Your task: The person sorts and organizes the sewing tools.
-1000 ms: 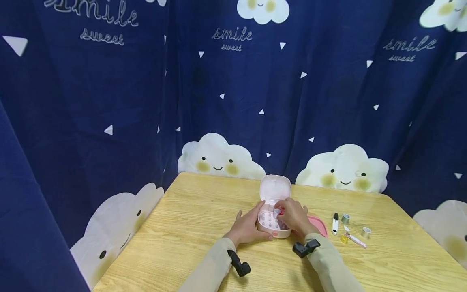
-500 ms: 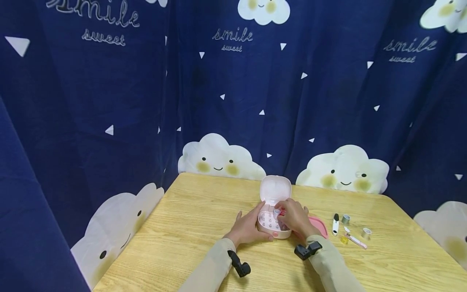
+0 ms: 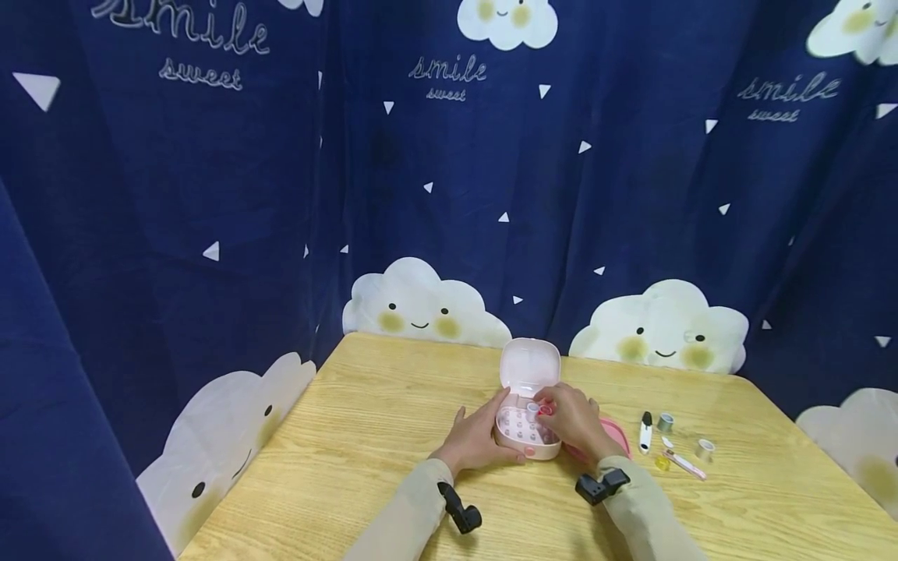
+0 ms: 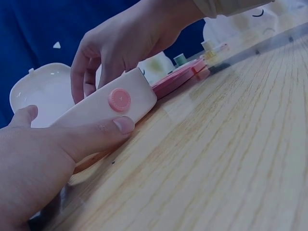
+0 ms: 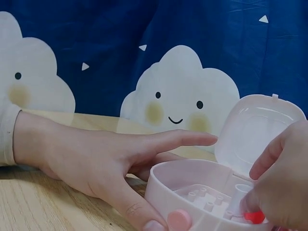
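A pale pink sewing box (image 3: 531,449) stands with its lid (image 3: 529,363) raised, rows of small pegs (image 5: 209,206) on its floor. My left hand (image 3: 475,437) grips its left side, thumb along the front by the round pink button (image 4: 119,100) and fingers around the back. Over the box's right part, my right hand (image 3: 574,419) bends down, thumb and fingers at a red thread spool (image 5: 254,217). A white thread spool (image 5: 239,194) stands upright right beside it. Part of the red spool is hidden by the fingers.
Right of the box lies a deeper pink tray-like piece (image 3: 616,433), partly behind my right wrist. Farther right are a white tool with a black tip (image 3: 645,432), two grey-white spools (image 3: 665,422), a yellow spool (image 3: 662,462) and a slim pink-white tool (image 3: 684,463).
My right hand has shifted slightly right, and the red spool shows more clearly beside the white one. The left hand keeps its hold on the box.
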A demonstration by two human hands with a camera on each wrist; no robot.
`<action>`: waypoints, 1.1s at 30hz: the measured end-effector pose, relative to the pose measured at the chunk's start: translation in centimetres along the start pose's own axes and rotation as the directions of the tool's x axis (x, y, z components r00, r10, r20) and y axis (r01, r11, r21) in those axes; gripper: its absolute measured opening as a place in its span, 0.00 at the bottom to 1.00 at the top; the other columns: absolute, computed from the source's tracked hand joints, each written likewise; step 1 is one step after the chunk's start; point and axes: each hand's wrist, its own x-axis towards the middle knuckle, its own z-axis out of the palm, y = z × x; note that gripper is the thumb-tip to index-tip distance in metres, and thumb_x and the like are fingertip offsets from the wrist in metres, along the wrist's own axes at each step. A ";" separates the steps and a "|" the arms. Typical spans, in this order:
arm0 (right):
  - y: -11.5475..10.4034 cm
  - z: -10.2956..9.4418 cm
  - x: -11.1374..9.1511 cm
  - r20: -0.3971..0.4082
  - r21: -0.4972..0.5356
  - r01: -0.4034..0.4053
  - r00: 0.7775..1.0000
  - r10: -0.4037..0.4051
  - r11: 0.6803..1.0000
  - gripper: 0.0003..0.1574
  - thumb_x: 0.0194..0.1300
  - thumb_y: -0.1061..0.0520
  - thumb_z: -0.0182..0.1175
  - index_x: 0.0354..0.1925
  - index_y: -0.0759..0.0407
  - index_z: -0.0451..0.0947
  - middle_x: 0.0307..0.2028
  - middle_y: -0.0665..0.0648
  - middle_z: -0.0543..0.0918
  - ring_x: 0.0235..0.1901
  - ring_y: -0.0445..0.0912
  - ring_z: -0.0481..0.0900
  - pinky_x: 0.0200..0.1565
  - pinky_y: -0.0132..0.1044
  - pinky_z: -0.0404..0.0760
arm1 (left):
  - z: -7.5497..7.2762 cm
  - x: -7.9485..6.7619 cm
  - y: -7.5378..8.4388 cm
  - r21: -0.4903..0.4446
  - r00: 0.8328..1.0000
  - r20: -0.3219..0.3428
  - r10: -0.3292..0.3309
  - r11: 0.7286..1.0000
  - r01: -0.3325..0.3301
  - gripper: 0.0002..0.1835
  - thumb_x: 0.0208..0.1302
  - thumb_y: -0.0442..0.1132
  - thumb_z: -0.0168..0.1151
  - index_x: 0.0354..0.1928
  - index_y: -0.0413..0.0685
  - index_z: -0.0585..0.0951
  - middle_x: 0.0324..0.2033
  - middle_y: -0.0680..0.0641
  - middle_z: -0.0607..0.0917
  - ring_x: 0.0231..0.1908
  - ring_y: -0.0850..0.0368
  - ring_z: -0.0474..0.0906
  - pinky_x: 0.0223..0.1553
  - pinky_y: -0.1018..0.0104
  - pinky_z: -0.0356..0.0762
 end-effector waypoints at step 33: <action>0.6 -1.8 -1.0 -0.038 0.002 0.049 0.998 -0.049 0.999 0.17 0.62 0.56 0.76 0.49 0.56 0.88 0.47 0.59 0.86 0.54 0.62 0.80 0.58 0.78 0.61 | -0.1 -0.1 0.1 -0.003 1.000 -0.002 0.006 1.000 -0.006 0.67 0.46 0.70 0.79 0.83 0.64 0.50 0.77 0.56 0.64 0.72 0.57 0.65 0.72 0.30 0.44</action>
